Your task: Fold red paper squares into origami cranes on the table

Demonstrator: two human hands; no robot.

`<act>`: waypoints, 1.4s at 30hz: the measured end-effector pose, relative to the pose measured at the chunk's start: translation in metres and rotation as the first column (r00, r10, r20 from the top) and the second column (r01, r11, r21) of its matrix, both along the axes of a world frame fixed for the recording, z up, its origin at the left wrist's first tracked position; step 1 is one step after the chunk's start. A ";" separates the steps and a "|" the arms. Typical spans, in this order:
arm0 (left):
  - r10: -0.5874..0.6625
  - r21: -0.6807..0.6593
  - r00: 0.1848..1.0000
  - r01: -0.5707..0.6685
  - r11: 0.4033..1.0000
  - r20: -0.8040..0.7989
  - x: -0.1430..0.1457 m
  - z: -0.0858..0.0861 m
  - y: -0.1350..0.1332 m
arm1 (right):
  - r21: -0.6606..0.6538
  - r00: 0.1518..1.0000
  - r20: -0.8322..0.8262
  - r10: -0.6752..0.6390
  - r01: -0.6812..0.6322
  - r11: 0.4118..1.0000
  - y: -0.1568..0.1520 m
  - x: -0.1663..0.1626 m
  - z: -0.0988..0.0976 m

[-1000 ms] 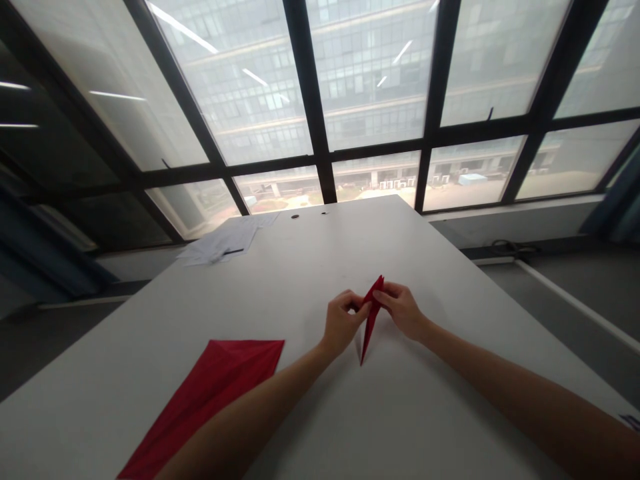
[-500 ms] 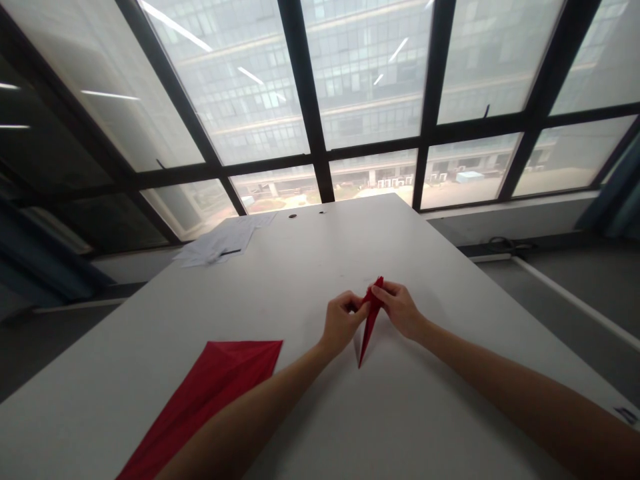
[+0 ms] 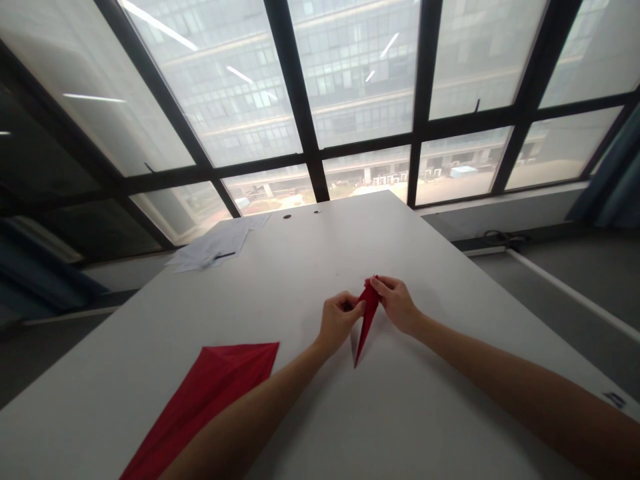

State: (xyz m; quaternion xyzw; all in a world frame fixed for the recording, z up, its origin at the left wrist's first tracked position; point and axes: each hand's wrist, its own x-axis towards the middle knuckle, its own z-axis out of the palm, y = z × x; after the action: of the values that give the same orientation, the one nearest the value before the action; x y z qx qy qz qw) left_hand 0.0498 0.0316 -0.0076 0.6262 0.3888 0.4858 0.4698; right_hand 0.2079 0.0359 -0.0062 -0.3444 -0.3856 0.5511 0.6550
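A narrow folded piece of red paper (image 3: 364,327) lies on the white table (image 3: 300,280), its sharp tip pointing toward me. My left hand (image 3: 338,321) pinches its upper left side with curled fingers. From the right, my right hand (image 3: 396,301) pinches its top end. Both hands meet at the paper's upper part.
A larger creased red paper sheet (image 3: 205,397) lies flat at the near left, partly under my left forearm. White papers with a dark pen (image 3: 213,244) sit at the far left corner. Two small dark dots (image 3: 300,214) mark the far edge. Big windows stand behind the table.
The top tip of the folded paper has been pressed lower under my right fingers. Both hands stay on it. The view has shifted slightly.
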 end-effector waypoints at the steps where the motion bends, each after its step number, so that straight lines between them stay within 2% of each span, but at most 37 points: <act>1: -0.002 -0.007 1.000 0.002 1.000 0.005 0.000 0.000 0.000 | -0.004 1.000 -0.001 -0.007 0.007 1.000 0.000 0.000 0.000; 6: -0.031 -0.057 0.998 0.034 0.998 0.054 0.002 0.003 0.000 | -0.024 1.000 -0.018 -0.025 0.024 0.999 0.001 0.001 0.001; 12: 0.009 -0.079 0.993 0.000 0.997 0.115 -0.001 0.005 0.003 | -0.019 0.981 0.071 0.181 -0.180 0.984 -0.007 0.001 0.004; 14: 0.015 -0.090 0.992 -0.004 0.996 0.121 -0.002 0.004 0.005 | -0.008 0.972 0.139 0.191 -0.192 0.981 -0.008 0.000 0.004; 20: 0.000 -0.138 0.990 0.019 0.990 0.138 -0.002 -0.001 0.009 | -0.011 0.972 0.194 0.132 -0.133 0.991 -0.007 -0.002 0.000; 26: -0.107 -0.197 0.987 0.130 0.972 0.123 -0.001 0.007 0.006 | -0.036 0.983 0.173 0.065 -0.060 0.998 -0.002 -0.001 -0.004; 28: -0.078 -0.189 0.988 0.103 0.977 0.133 -0.001 0.009 0.008 | -0.039 0.984 0.166 0.064 -0.058 0.998 -0.001 -0.001 -0.004; 31: 0.036 -0.166 0.980 -0.003 0.986 0.196 -0.003 0.007 0.013 | -0.027 0.984 0.176 0.029 -0.024 0.999 -0.002 -0.004 -0.005; 35: 0.115 -0.191 0.951 -0.060 0.980 0.288 -0.005 0.000 0.019 | 0.084 0.959 0.283 -0.001 -0.024 0.996 -0.005 -0.009 -0.008; 38: 0.085 -0.223 0.942 -0.011 0.975 0.324 -0.005 -0.002 0.018 | 0.181 0.941 0.334 -0.049 -0.013 0.983 -0.007 -0.012 -0.011; 42: 0.023 -0.236 0.932 0.068 0.969 0.361 -0.003 -0.001 0.015 | 0.229 0.940 0.326 -0.099 0.023 0.973 -0.008 -0.012 -0.013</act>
State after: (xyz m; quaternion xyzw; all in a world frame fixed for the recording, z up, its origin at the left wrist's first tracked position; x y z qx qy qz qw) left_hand 0.0472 0.0466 -0.0082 0.4681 0.3454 0.5355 0.6122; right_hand 0.1954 0.0283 -0.0190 -0.3697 -0.5395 0.4173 0.6310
